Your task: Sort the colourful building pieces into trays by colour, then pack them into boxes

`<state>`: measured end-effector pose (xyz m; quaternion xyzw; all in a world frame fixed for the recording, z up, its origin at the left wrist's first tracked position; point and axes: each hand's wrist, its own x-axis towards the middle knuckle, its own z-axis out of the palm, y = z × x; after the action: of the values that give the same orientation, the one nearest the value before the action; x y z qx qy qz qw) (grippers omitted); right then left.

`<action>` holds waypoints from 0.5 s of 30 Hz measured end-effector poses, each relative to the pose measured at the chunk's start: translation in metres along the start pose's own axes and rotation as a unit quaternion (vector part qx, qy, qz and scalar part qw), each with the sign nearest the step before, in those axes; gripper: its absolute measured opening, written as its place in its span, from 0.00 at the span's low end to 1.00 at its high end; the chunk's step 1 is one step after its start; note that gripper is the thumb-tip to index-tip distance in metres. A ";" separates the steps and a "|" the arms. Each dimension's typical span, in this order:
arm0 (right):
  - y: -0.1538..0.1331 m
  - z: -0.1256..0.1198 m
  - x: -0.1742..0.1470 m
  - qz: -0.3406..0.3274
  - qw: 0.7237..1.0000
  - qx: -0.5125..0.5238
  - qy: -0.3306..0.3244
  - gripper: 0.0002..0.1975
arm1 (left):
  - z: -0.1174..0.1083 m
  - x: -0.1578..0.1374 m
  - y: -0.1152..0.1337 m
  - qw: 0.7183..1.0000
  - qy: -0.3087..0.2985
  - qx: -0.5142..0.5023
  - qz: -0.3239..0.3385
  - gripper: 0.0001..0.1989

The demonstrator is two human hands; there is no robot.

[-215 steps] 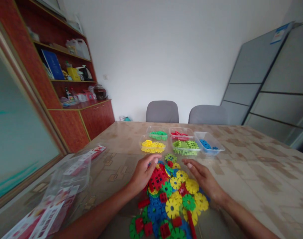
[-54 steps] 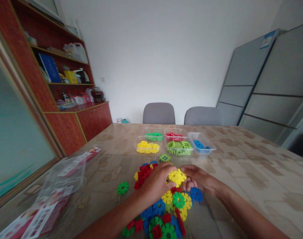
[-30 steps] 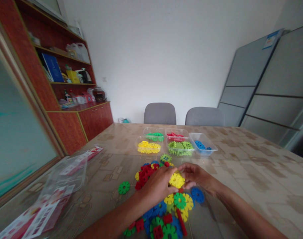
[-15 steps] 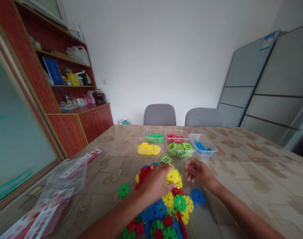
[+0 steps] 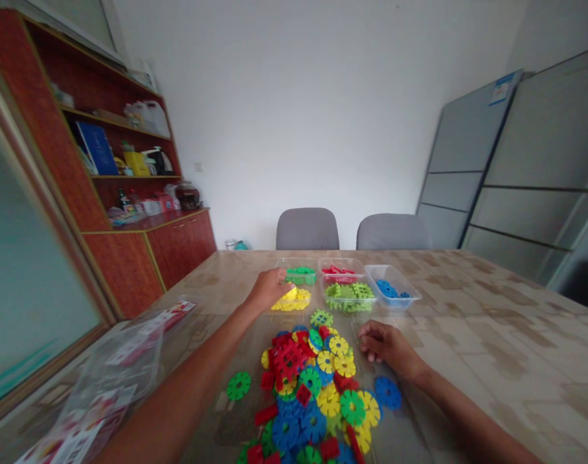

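My left hand point(image 5: 266, 290) reaches over the clear tub of yellow pieces point(image 5: 301, 301), its fingers pinched on a yellow flower-shaped disc point(image 5: 290, 292) at the tub's left side. My right hand point(image 5: 385, 348) rests on the table to the right of the pile, fingers curled in, with nothing visible in them. Between my arms lies a mixed heap of plastic building pieces: red squares point(image 5: 288, 358), blue discs point(image 5: 288, 430), green discs point(image 5: 352, 407) and yellow discs point(image 5: 339, 346). A light-green square piece point(image 5: 321, 318) lies just beyond the heap.
Behind stand clear tubs with green pieces point(image 5: 301, 276), red pieces point(image 5: 339, 273), light-green pieces point(image 5: 350, 296) and blue pieces point(image 5: 388, 289). A lone green disc point(image 5: 238, 385) lies left, a blue disc point(image 5: 388, 393) right. Plastic packaging point(image 5: 129, 361) covers the table's left edge.
My left hand has moved from the heap forward and left to the yellow tub, carrying yellow. The red squares it covered now show. My right hand stays nearly in place.
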<state>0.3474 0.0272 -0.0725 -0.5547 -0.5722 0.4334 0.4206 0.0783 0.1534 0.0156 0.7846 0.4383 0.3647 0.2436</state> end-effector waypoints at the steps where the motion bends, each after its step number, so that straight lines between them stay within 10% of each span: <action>1: 0.000 -0.001 0.000 0.000 1.000 -0.002 -0.003 0.17 | -0.001 0.000 -0.004 1.000 -0.003 0.000 0.001 0.15; 15: -0.016 -0.004 0.007 -0.004 0.988 -0.118 -0.102 0.24 | -0.021 -0.071 -0.030 0.989 -0.137 0.018 0.045 0.14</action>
<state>0.3471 0.0345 -0.0557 -0.5513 -0.6611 0.4157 0.2937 0.0219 0.1080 -0.0181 0.8502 0.3719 0.2563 0.2704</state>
